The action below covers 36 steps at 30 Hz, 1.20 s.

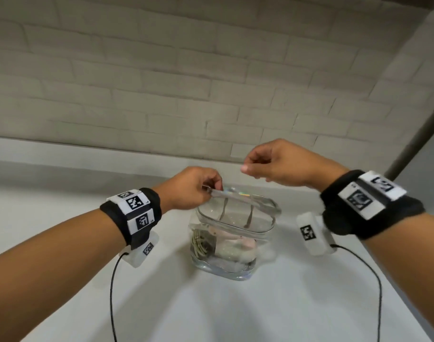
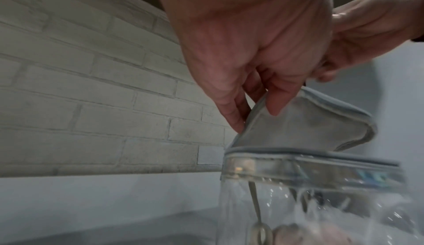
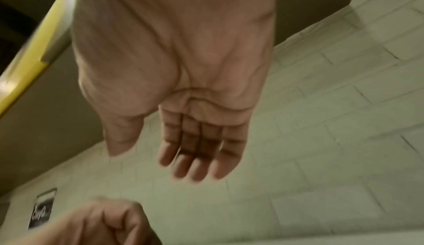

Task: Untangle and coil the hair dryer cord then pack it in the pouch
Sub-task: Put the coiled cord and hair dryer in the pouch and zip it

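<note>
Clear plastic pouch stands upright on the white counter, mid scene, just near of the brick wall. Hair dryer, pale pink/white, already sits inside w/ its coiled cord at the left end of the pouch; coil looks tidy through the wall, though blur hides detail.

Left hand pinches the far-left corner of the lid flap, thumb on one face and fingertips on the other, lifting it off the zip rim. Prob. held up so the flap lines up w/ the rim and the soft pouch doesn't sag while closing.

Right hand hovers above and right of the pouch, touching nothing; fingers relaxed, loosely together, thumb apart, per the right wrist view. Likely poised to go for the zip pull, which I can't make out.

Judgement: coiling and packing done, only closing left. Risk: flap edge slipping from a two-finger pinch.
</note>
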Each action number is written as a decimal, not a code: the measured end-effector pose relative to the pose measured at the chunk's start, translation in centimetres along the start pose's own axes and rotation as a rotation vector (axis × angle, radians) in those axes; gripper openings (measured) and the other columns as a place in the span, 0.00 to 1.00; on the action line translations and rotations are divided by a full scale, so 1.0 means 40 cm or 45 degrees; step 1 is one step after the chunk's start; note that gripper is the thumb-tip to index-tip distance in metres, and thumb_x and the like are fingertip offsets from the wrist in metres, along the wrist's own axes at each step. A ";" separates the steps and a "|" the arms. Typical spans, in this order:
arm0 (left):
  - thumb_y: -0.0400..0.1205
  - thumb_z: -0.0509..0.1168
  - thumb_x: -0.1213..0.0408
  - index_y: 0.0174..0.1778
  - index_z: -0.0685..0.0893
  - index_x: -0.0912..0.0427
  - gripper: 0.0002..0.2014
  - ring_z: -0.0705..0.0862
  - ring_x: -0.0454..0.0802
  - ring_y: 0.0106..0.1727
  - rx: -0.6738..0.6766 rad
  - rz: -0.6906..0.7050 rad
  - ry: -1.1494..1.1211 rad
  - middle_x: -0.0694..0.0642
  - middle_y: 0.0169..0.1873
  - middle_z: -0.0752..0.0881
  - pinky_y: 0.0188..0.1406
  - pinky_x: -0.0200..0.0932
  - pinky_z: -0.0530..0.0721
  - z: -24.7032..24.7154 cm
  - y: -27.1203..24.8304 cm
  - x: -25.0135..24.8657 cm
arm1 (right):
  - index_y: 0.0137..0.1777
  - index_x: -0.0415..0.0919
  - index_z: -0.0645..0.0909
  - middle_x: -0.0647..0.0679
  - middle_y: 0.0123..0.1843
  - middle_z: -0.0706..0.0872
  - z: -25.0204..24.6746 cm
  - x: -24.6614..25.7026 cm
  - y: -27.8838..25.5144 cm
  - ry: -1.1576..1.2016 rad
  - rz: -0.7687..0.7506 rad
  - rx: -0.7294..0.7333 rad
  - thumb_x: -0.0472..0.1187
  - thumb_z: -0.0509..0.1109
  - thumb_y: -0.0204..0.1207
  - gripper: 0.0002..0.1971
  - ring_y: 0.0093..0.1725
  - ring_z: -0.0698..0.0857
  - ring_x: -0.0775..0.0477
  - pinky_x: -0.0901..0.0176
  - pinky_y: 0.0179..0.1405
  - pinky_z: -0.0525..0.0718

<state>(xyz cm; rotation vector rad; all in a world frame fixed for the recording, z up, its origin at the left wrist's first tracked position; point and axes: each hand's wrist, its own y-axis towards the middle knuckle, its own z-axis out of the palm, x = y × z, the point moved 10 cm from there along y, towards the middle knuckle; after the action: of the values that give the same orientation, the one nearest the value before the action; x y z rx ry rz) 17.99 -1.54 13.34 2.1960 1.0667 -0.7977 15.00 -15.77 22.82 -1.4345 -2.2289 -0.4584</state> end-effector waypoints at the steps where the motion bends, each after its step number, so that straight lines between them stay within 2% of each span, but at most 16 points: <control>1: 0.71 0.64 0.76 0.41 0.87 0.50 0.15 0.91 0.56 0.48 0.065 -0.014 -0.018 0.55 0.44 0.92 0.54 0.56 0.88 0.021 -0.011 0.006 | 0.56 0.45 0.88 0.46 0.52 0.91 0.023 -0.004 0.014 -0.081 -0.019 -0.043 0.58 0.77 0.75 0.18 0.51 0.88 0.51 0.53 0.51 0.86; 3: 0.68 0.61 0.73 0.37 0.88 0.52 0.14 0.92 0.57 0.46 0.139 -0.033 -0.054 0.58 0.41 0.93 0.52 0.52 0.89 0.049 -0.027 0.013 | 0.72 0.48 0.79 0.48 0.71 0.81 0.119 -0.031 0.038 -0.229 -0.014 0.033 0.66 0.78 0.69 0.35 0.69 0.79 0.48 0.55 0.67 0.77; 5: 0.71 0.62 0.74 0.32 0.88 0.52 0.13 0.91 0.54 0.40 0.050 -0.052 -0.071 0.58 0.37 0.93 0.46 0.47 0.88 0.036 -0.024 0.022 | 0.83 0.56 0.64 0.48 0.85 0.64 0.240 -0.090 0.050 -0.350 0.059 0.217 0.75 0.75 0.62 0.51 0.84 0.62 0.40 0.38 0.80 0.66; 7: 0.72 0.62 0.82 0.28 0.85 0.51 0.19 0.89 0.47 0.36 -0.155 -0.098 -0.154 0.56 0.32 0.92 0.45 0.44 0.86 -0.008 -0.010 0.049 | 0.85 0.66 0.52 0.52 0.90 0.51 0.320 -0.150 0.054 -0.462 0.155 0.306 0.82 0.70 0.56 0.58 0.88 0.51 0.36 0.23 0.81 0.56; 9: 0.71 0.58 0.86 0.29 0.84 0.50 0.23 0.87 0.45 0.36 -0.358 -0.138 -0.197 0.52 0.31 0.90 0.45 0.43 0.85 -0.059 0.004 0.087 | 0.84 0.71 0.46 0.54 0.91 0.47 0.361 -0.176 0.059 -0.505 0.192 0.304 0.87 0.66 0.52 0.60 0.88 0.50 0.33 0.19 0.79 0.53; 10: 0.70 0.56 0.86 0.33 0.84 0.51 0.23 0.87 0.45 0.39 -0.401 -0.157 -0.152 0.51 0.34 0.89 0.47 0.41 0.84 -0.074 0.013 0.110 | 0.83 0.73 0.44 0.55 0.91 0.46 0.372 -0.178 0.063 -0.487 0.206 0.289 0.88 0.64 0.51 0.60 0.88 0.49 0.33 0.19 0.79 0.52; 12: 0.72 0.53 0.86 0.46 0.86 0.56 0.23 0.87 0.51 0.50 -0.349 -0.207 0.037 0.53 0.46 0.89 0.54 0.41 0.82 -0.072 0.037 0.156 | 0.83 0.73 0.41 0.54 0.92 0.42 0.379 -0.178 0.071 -0.424 0.239 0.261 0.89 0.62 0.49 0.62 0.89 0.46 0.34 0.19 0.80 0.50; 14: 0.78 0.52 0.83 0.65 0.83 0.63 0.24 0.84 0.58 0.64 -0.170 -0.307 0.196 0.59 0.62 0.86 0.66 0.45 0.79 -0.031 0.056 0.201 | 0.85 0.70 0.42 0.55 0.91 0.42 0.382 -0.176 0.076 -0.414 0.261 0.240 0.89 0.64 0.48 0.64 0.89 0.46 0.35 0.20 0.81 0.52; 16: 0.81 0.53 0.82 0.73 0.78 0.64 0.25 0.80 0.58 0.71 0.014 -0.364 0.208 0.61 0.71 0.81 0.71 0.43 0.74 0.025 0.064 0.223 | 0.85 0.68 0.43 0.56 0.91 0.42 0.391 -0.175 0.077 -0.439 0.261 0.251 0.88 0.64 0.47 0.66 0.89 0.47 0.34 0.19 0.80 0.53; 18: 0.80 0.58 0.78 0.71 0.81 0.64 0.23 0.82 0.53 0.67 0.102 -0.367 0.121 0.60 0.68 0.84 0.69 0.43 0.77 0.062 0.070 0.222 | 0.85 0.68 0.43 0.56 0.91 0.43 0.399 -0.181 0.078 -0.457 0.263 0.270 0.89 0.65 0.45 0.67 0.89 0.47 0.34 0.19 0.79 0.54; 21: 0.77 0.65 0.63 0.57 0.90 0.60 0.15 0.86 0.49 0.50 0.086 -0.341 0.170 0.58 0.52 0.92 0.54 0.43 0.84 0.068 0.079 0.216 | 0.84 0.71 0.43 0.56 0.91 0.43 0.388 -0.186 0.083 -0.447 0.267 0.239 0.88 0.67 0.43 0.67 0.89 0.47 0.34 0.18 0.78 0.55; 24: 0.85 0.62 0.66 0.58 0.90 0.60 0.12 0.87 0.55 0.54 0.074 -0.319 0.407 0.58 0.54 0.92 0.48 0.36 0.74 0.048 0.076 0.201 | 0.85 0.70 0.40 0.57 0.91 0.39 0.393 -0.191 0.082 -0.415 0.303 0.280 0.85 0.71 0.44 0.69 0.89 0.42 0.32 0.15 0.78 0.49; 26: 0.86 0.60 0.68 0.59 0.89 0.62 0.13 0.86 0.60 0.58 0.061 -0.302 0.508 0.60 0.56 0.91 0.48 0.36 0.70 0.028 0.068 0.190 | 0.84 0.71 0.39 0.59 0.91 0.38 0.402 -0.198 0.081 -0.439 0.320 0.318 0.85 0.71 0.44 0.69 0.89 0.42 0.32 0.14 0.78 0.50; 28: 0.86 0.59 0.69 0.58 0.89 0.61 0.13 0.85 0.60 0.59 0.061 -0.320 0.551 0.59 0.56 0.91 0.50 0.38 0.72 0.005 0.043 0.182 | 0.83 0.74 0.38 0.62 0.90 0.38 0.402 -0.213 0.084 -0.446 0.346 0.346 0.86 0.70 0.43 0.68 0.89 0.42 0.31 0.16 0.78 0.52; 32: 0.83 0.58 0.65 0.51 0.87 0.47 0.13 0.86 0.58 0.56 0.133 -0.397 0.689 0.53 0.53 0.89 0.49 0.44 0.80 0.006 -0.047 0.140 | 0.79 0.80 0.41 0.66 0.89 0.41 0.398 -0.231 0.094 -0.468 0.382 0.343 0.88 0.67 0.42 0.63 0.88 0.47 0.28 0.16 0.76 0.55; 36: 0.82 0.57 0.63 0.53 0.86 0.50 0.12 0.85 0.57 0.57 0.229 -0.463 0.768 0.51 0.54 0.89 0.52 0.46 0.83 0.060 -0.143 0.074 | 0.78 0.80 0.45 0.64 0.90 0.45 0.406 -0.226 0.102 -0.495 0.421 0.308 0.87 0.64 0.44 0.58 0.88 0.49 0.26 0.17 0.76 0.57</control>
<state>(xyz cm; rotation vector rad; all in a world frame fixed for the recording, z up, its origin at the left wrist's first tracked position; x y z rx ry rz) 14.14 1.20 8.33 2.5053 1.7834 -0.3771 18.89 -12.91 4.43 -1.8281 -2.1654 0.2100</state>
